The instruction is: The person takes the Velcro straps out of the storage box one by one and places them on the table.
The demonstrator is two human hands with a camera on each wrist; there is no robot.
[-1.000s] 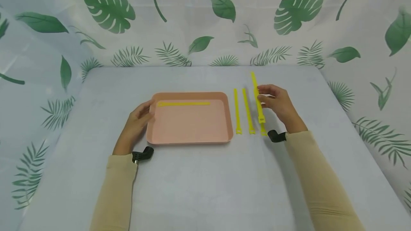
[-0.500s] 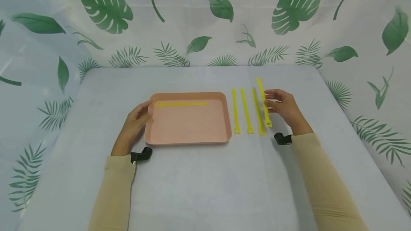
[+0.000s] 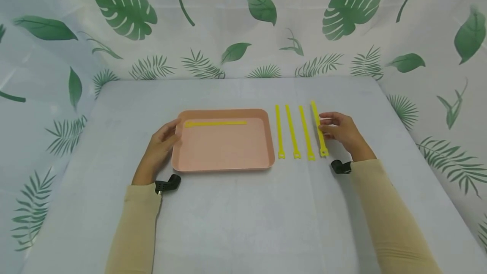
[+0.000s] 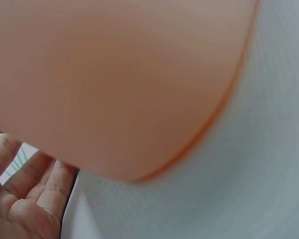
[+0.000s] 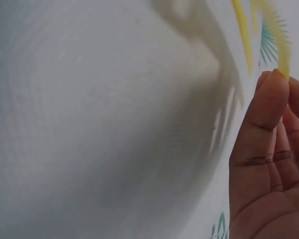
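Note:
My right hand (image 3: 345,132) pinches a yellow cable tie (image 3: 318,128) between thumb and fingertips, with its slotted head toward me. In the right wrist view, the blurred tie (image 5: 281,45) rises from the pinch. Left of it, three similar ties lie in a row on the table: a near one (image 3: 306,132), a middle one (image 3: 292,132) and a far-left one (image 3: 279,132). My left hand (image 3: 161,147) holds the pink tray (image 3: 222,151) by its left rim; the tray wall hides the fingertips in the left wrist view. Another yellow tie (image 3: 216,124) lies crosswise in the tray.
A white cloth (image 3: 243,215) covers the table. Leaf-printed sheets (image 3: 213,12) hang behind it and at both sides. Each wrist wears a black camera mount, the left one (image 3: 168,183) near the tray's front corner.
My right hand has carried the cable tie rightward, toward me and lower, away from the row, uncovering the third tie. My left hand and the tray have stayed put.

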